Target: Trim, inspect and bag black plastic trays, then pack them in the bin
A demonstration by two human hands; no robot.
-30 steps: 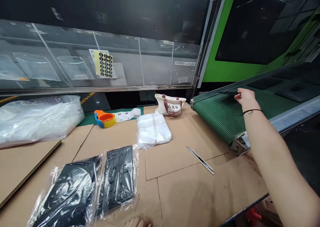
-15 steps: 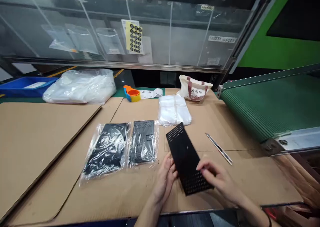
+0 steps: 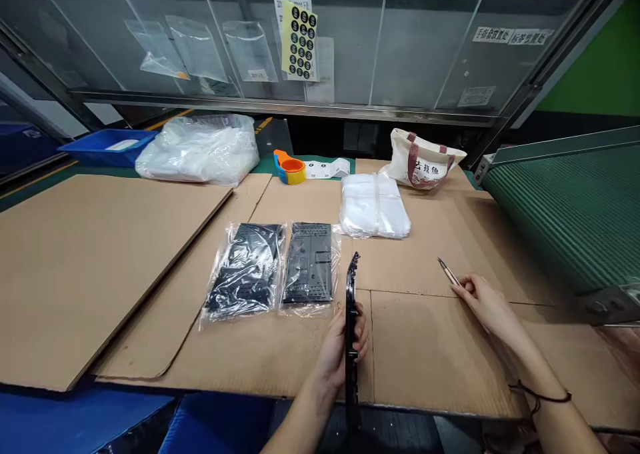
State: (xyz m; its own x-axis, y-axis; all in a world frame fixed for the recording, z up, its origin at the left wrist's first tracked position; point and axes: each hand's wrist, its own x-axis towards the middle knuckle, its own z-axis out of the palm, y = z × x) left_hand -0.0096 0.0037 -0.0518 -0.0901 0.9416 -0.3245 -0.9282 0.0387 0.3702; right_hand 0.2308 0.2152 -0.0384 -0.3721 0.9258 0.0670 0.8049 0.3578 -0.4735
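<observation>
My left hand (image 3: 336, 349) is closed round a black slotted plastic panel (image 3: 351, 341), which stands edge-on at the table's front edge. Small clips or tabs stick out along its side. Over on the right, the fingers of my right hand (image 3: 483, 302) are closed on a slim, pointed, pen-like tool (image 3: 449, 272); its exact kind cannot be made out. Left of the panel lie two similar black pieces in clear plastic bags, one bagged panel (image 3: 309, 264) close by and another bagged panel (image 3: 247, 267) further left.
A stack of clear bags (image 3: 375, 207), a cloth tote (image 3: 425, 161) and a colourful tape dispenser (image 3: 290, 169) stand at the back. A cardboard sheet (image 3: 100, 261) lies left, near a blue tray (image 3: 107, 147) and a large plastic bundle (image 3: 200, 149). A green conveyor (image 3: 575, 214) borders the right.
My right hand has left the panel, moved right and taken hold of the slim tool on the table. My left hand has turned the panel from face-up to edge-on. The view has shifted.
</observation>
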